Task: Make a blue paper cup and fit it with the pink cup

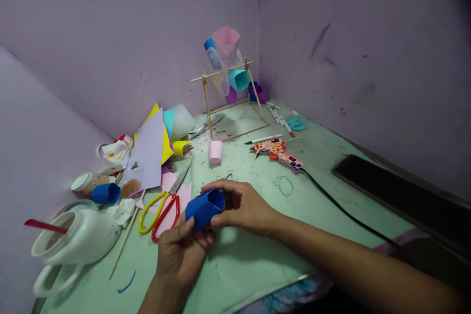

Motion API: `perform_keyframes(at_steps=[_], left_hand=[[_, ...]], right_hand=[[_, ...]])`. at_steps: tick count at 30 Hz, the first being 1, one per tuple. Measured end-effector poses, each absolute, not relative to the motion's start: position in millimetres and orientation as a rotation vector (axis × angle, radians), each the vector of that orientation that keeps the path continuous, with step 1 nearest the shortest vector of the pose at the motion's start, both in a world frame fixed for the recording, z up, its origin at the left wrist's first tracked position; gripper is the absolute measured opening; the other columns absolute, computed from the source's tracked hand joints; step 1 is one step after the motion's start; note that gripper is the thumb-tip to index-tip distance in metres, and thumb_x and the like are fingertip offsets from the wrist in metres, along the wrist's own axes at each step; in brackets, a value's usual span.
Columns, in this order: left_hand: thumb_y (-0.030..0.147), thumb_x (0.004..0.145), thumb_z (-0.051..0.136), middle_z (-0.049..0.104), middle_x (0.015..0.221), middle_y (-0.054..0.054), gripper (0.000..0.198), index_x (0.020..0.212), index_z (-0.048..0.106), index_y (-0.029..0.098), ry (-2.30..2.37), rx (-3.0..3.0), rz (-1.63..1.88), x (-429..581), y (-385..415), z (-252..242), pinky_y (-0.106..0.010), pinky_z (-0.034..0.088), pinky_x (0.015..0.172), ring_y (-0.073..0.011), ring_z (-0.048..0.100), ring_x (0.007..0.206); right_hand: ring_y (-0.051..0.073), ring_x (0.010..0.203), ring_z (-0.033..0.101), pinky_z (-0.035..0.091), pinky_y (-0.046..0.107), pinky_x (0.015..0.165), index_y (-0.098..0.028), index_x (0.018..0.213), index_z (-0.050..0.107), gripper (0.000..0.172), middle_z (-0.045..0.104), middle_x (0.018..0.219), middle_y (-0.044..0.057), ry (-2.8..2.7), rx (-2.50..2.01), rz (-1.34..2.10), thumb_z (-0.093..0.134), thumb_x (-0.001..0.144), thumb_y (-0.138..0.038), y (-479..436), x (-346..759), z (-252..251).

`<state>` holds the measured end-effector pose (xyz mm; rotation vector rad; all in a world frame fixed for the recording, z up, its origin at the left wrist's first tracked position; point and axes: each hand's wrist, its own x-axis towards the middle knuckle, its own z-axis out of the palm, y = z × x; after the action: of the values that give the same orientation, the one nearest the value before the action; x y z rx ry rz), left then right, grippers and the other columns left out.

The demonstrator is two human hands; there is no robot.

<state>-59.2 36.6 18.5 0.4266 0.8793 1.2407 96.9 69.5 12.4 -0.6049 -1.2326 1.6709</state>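
Note:
A small blue paper cup, tilted with its opening toward the upper right, is held above the table's near part. My left hand grips it from below and the left, thumb on its side. On the right, my right hand holds it near the rim with fingers and thumb. Close to my left hand lie scissors with one yellow and one red handle, on pink paper scraps. Beyond the hands stands a small pink paper cup. Behind it, a stick frame carries a wheel with coloured paper cups.
A flower-patterned glue gun lies to the right, its black cord running to the near right. Markers lie behind it. At left are a white teapot-like pitcher, paper sheets and another blue cup. A dark phone-like slab is at right.

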Motion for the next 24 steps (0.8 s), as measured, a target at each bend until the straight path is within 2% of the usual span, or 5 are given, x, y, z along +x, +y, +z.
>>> perform_keyframes(at_steps=[4, 7, 11, 18, 24], left_hand=[[0.011, 0.059, 0.073, 0.072, 0.093, -0.011, 0.032, 0.090, 0.071, 0.016, 0.868, 0.470, 1.250, -59.9, 37.0, 15.5, -0.032, 0.058, 0.069, -0.0237, 0.068, 0.081], [0.019, 0.061, 0.074, 0.069, 0.106, -0.013, 0.040, 0.100, 0.067, 0.016, 0.917, 0.543, 1.261, -59.0, 35.4, 14.2, -0.038, 0.054, 0.082, -0.0285, 0.064, 0.099], [0.029, 0.061, 0.076, 0.065, 0.112, -0.010, 0.052, 0.110, 0.060, 0.019, 1.060, 0.818, 1.378, -56.4, 31.3, 13.8, -0.033, 0.051, 0.086, -0.0277, 0.060, 0.106], [0.031, 0.061, 0.077, 0.066, 0.107, -0.007, 0.048, 0.104, 0.061, 0.020, 1.459, 1.470, 1.293, -55.6, 28.7, 16.6, -0.031, 0.052, 0.083, -0.0237, 0.062, 0.099], [0.034, 0.063, 0.074, 0.071, 0.091, -0.005, 0.037, 0.094, 0.063, 0.019, 1.550, 1.503, 1.312, -52.6, 28.0, 14.6, -0.031, 0.055, 0.076, -0.0214, 0.067, 0.085]], right_hand=[[0.015, 0.078, 0.060, 0.047, 0.031, 0.075, -0.020, 0.102, 0.065, 0.049, 0.065, 0.088, 0.001, -1.238, -0.613, 1.670, 0.078, 0.055, -0.017, 70.6, 97.6, 11.0], [0.015, 0.078, 0.058, 0.046, 0.030, 0.074, -0.019, 0.104, 0.065, 0.049, 0.065, 0.089, 0.002, -1.264, -0.640, 1.633, 0.078, 0.057, -0.020, 71.4, 99.5, 11.9], [0.011, 0.066, 0.053, 0.044, 0.026, 0.063, -0.017, 0.106, 0.065, 0.050, 0.062, 0.084, 0.001, -1.353, -0.755, 1.536, 0.077, 0.058, -0.024, 71.7, 102.7, 16.5], [0.012, 0.071, 0.056, 0.045, 0.026, 0.066, -0.015, 0.101, 0.068, 0.046, 0.064, 0.096, 0.004, -1.434, -0.773, 1.438, 0.078, 0.056, -0.017, 68.7, 102.4, 19.4], [0.015, 0.081, 0.061, 0.047, 0.027, 0.073, -0.019, 0.090, 0.073, 0.034, 0.067, 0.088, 0.002, -1.429, -0.745, 1.395, 0.077, 0.057, -0.009, 67.6, 100.1, 18.3]])
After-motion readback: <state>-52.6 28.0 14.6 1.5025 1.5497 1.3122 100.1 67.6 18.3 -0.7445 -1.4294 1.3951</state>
